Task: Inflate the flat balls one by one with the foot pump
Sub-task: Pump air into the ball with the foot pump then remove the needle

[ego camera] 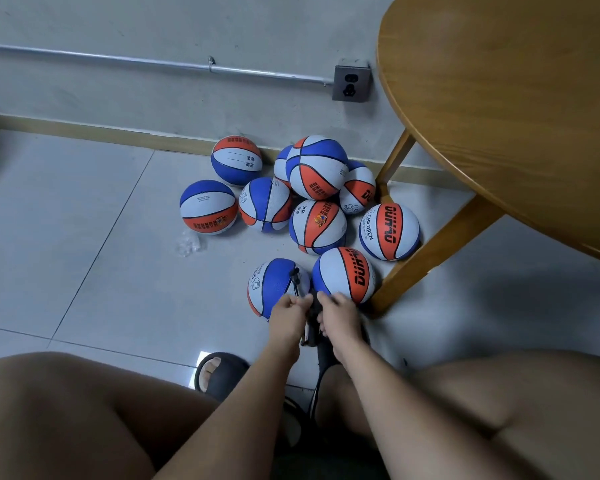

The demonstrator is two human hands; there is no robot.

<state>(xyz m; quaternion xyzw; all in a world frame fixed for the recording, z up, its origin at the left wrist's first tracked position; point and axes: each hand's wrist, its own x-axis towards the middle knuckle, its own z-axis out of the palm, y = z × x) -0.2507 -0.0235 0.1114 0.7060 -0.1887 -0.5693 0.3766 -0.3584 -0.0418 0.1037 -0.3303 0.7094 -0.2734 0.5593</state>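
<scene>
Bare thighs (66, 410), then left grip (289, 308) and right grip (338, 311), both tight on black hose (296, 284) into blue-white-orange ball (274, 282).

One wide-angle view looks from the person's head, forward and steeply down onto the tiled floor (84, 237). It sits close above the bare knees (66, 410), which fill the near edge left and right, and the two forearms (257, 393) run away from it toward mid-frame. The far edge reaches the grey wall (153, 22). A round wooden surface (516, 116) cuts in at far right. Straight lines bow near the borders.
</scene>
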